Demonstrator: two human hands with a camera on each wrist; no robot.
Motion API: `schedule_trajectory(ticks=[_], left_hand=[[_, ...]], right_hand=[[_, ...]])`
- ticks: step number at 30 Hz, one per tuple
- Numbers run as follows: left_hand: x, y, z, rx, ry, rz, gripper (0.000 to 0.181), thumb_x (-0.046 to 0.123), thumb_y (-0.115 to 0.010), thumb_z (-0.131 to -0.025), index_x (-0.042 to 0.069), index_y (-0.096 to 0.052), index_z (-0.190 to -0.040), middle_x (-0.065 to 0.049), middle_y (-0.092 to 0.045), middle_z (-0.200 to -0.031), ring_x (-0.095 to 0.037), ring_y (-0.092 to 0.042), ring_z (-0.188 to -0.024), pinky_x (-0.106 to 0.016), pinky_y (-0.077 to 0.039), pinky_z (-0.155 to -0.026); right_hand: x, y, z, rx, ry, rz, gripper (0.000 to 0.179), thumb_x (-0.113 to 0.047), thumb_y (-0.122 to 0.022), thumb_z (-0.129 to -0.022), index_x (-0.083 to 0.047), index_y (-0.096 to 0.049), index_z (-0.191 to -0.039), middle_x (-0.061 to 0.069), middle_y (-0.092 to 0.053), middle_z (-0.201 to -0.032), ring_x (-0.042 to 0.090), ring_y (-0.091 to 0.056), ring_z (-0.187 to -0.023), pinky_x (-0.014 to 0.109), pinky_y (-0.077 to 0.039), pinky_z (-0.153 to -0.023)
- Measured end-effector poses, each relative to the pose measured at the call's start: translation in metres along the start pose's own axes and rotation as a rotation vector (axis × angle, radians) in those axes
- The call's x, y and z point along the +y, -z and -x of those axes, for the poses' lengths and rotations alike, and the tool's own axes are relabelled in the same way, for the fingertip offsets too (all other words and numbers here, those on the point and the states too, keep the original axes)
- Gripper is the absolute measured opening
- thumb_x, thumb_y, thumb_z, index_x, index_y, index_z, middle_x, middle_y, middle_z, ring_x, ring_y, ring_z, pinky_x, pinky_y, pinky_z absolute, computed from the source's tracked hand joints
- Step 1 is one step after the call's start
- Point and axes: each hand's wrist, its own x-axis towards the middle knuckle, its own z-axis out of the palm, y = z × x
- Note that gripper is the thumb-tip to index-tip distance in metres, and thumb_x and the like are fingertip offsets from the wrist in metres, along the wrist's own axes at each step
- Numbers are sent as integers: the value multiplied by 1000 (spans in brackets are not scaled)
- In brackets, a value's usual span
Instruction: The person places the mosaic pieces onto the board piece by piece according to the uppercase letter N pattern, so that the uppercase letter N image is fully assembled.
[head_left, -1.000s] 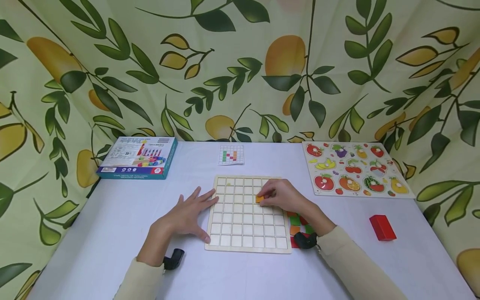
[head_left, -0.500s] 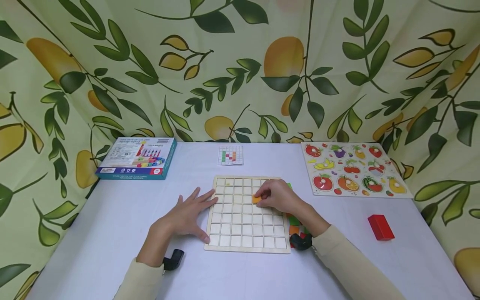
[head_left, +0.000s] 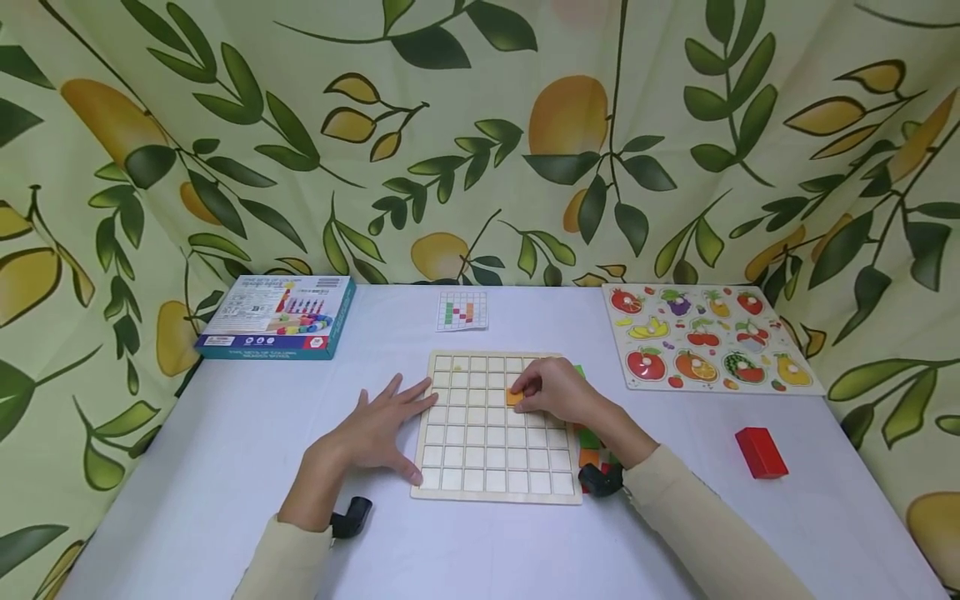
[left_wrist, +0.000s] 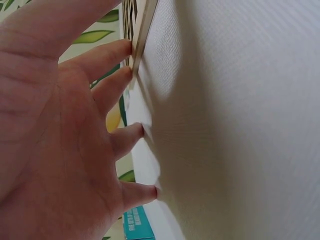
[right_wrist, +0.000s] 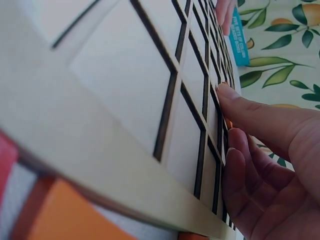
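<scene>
A pale wooden grid board [head_left: 486,458] with square cells lies on the white cloth. My right hand [head_left: 561,393] pinches a small orange square tile [head_left: 513,398] at a cell in the board's upper right part. In the right wrist view the thumb and fingers of that hand [right_wrist: 272,155] meet over the grid, mostly hiding the tile. My left hand [head_left: 375,432] is spread along the board's left edge, with thumb and fingertips at the frame. In the left wrist view its straight fingers [left_wrist: 102,60] reach the board's side and the cloth.
Several green, orange and red tiles [head_left: 589,457] lie right of the board, partly under the right wrist. Behind it is a printed pattern card [head_left: 462,311]. A boxed toy set [head_left: 273,317] stands back left, a fruit puzzle board [head_left: 708,337] back right, a red block [head_left: 762,453] at right.
My right hand has shifted slightly left with the orange tile, which now lies flatter at its cell. The left hand stays in place at the board's edge.
</scene>
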Motion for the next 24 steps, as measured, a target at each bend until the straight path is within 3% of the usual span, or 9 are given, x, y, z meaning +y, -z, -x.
schedule_trajectory(ticks=[5, 24], left_hand=[[0, 1, 0, 4, -2, 0, 117, 49, -98, -55, 28, -43, -156, 7, -24, -172, -37, -4, -163, -80, -4, -120], [4, 2, 3, -5, 2, -34, 119, 50, -98, -54, 26, -43, -156, 6, -21, -173, -38, -6, -162, -81, -7, -118]], right_hand=[[0, 2, -2, -6, -29, -5, 15, -13, -88, -79, -15, -80, -91, -1, -71, -88, 9, -59, -78, 18, -50, -69], [5, 1, -1, -37, 26, -31, 15, -13, -87, -80, -13, -80, -93, 0, -69, -86, 9, -57, -77, 17, -50, -67]])
